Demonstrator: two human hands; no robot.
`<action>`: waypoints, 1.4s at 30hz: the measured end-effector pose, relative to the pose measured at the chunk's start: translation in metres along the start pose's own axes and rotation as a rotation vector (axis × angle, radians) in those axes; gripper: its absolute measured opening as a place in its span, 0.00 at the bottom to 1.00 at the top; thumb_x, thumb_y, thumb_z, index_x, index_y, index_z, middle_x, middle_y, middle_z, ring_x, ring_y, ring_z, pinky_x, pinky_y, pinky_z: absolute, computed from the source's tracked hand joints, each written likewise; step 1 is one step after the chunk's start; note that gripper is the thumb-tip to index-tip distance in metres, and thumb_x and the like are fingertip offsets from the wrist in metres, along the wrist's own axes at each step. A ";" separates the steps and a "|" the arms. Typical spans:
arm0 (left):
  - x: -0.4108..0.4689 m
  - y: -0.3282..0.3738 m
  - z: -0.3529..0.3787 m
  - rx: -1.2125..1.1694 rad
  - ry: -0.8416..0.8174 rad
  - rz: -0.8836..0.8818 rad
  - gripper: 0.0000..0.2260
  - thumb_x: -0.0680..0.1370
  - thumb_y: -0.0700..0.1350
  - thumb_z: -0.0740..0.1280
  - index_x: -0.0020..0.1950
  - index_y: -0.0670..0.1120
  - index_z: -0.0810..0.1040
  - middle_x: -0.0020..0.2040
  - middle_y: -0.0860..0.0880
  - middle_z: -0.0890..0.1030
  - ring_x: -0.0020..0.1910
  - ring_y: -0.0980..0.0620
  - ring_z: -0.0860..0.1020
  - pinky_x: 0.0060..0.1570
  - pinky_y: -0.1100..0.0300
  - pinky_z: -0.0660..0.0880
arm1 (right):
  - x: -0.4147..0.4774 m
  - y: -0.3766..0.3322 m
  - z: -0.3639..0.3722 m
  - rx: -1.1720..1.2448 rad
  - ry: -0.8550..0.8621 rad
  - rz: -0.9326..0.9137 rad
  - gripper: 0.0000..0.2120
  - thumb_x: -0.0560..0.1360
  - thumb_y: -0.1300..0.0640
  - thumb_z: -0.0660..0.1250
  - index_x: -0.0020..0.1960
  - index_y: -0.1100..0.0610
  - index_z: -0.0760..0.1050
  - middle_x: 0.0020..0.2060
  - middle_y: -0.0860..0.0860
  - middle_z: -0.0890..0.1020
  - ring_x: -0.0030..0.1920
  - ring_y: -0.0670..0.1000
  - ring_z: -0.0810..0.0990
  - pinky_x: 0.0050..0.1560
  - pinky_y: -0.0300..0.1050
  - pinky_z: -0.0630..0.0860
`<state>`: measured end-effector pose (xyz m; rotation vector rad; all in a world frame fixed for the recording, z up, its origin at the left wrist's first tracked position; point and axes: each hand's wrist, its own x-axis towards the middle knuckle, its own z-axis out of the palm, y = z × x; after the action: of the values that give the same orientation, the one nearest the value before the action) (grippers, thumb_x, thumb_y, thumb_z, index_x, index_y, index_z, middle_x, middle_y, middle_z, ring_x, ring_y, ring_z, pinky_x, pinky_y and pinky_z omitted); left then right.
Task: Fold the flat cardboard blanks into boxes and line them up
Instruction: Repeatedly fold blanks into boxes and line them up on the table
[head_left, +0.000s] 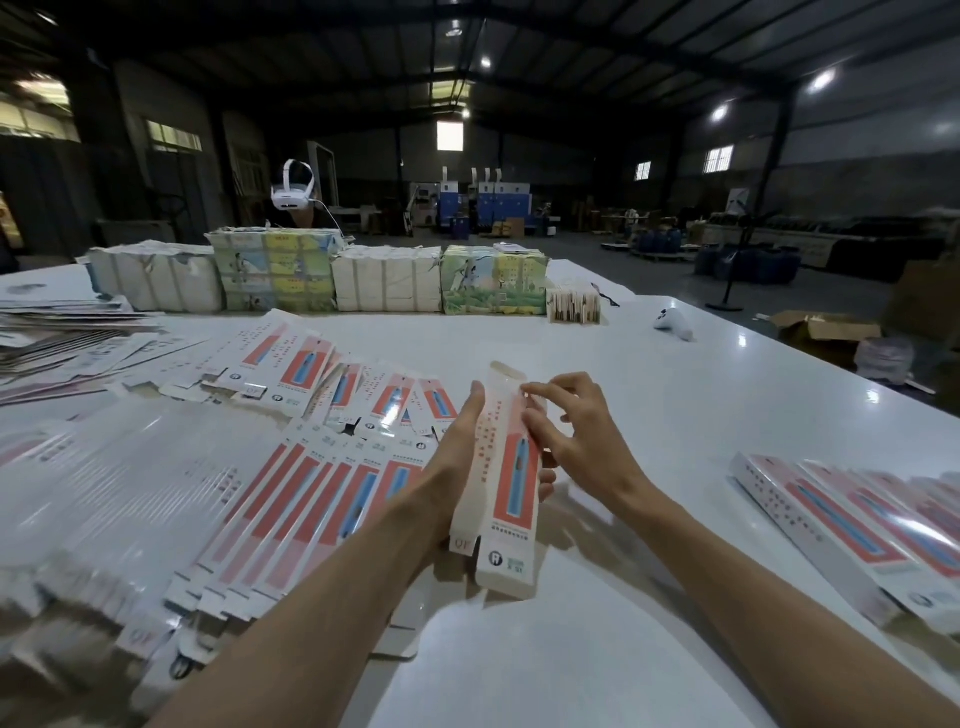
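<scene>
1. Box: long, narrow, glossy white card. It has a red panel with a blue pen-shaped print and a hang-tab at the far end. It's held above the worktop at centre, near end toward the camera.
2. Left hand grips the box from below. The thumb lies along the left edge and fingertips show past the right side.
3. Right hand: bent fingers nip the box's upper right edge. The palm side is hidden.
4. Flat blanks: same print, shiny, fanned in overlapping rows at left. More lie loose and jumbled beyond them. The near-left ones are blurred and washed out by glare, so the print is unreadable.
5. Folded boxes: a row lying side by side at right, edges touching, cut off by the frame.
6. Far edge: wrapped bundles, some plain white w/ torn wrap, some w/ green-yellow pics, stacked in a line.
7. A white headset sits atop the bundles, and a white controller lies apart at right.
8. The worktop is smooth, white and reflective. Small text on all the card is too small to read.
9. Room: a dim warehouse w/ a metal roof and ceiling lamps. An open brown carton sits on the floor at right. The far machinery is indistinct.
</scene>
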<state>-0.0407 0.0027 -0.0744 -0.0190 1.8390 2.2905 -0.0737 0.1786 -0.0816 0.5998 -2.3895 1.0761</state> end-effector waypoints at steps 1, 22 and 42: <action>0.000 -0.001 0.000 0.016 0.004 -0.003 0.26 0.83 0.68 0.57 0.52 0.47 0.81 0.37 0.45 0.87 0.31 0.47 0.86 0.27 0.58 0.81 | 0.000 0.000 0.000 0.007 -0.008 0.004 0.15 0.84 0.51 0.68 0.68 0.55 0.80 0.61 0.49 0.71 0.66 0.47 0.72 0.53 0.30 0.77; 0.009 -0.005 0.003 -0.497 -0.247 -0.266 0.28 0.79 0.70 0.63 0.54 0.44 0.75 0.36 0.45 0.74 0.27 0.52 0.75 0.27 0.60 0.78 | 0.000 -0.002 0.011 0.887 -0.142 0.308 0.31 0.73 0.44 0.78 0.70 0.52 0.72 0.53 0.60 0.87 0.55 0.57 0.87 0.64 0.56 0.81; 0.004 -0.012 0.014 0.157 0.083 0.381 0.21 0.84 0.64 0.58 0.78 0.71 0.63 0.71 0.49 0.78 0.56 0.41 0.86 0.54 0.37 0.84 | -0.001 -0.004 0.000 0.691 -0.060 0.227 0.18 0.79 0.42 0.71 0.66 0.46 0.78 0.49 0.53 0.89 0.52 0.55 0.88 0.56 0.51 0.84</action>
<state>-0.0409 0.0195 -0.0834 0.2882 2.2243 2.4021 -0.0707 0.1764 -0.0800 0.5850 -2.1336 2.0357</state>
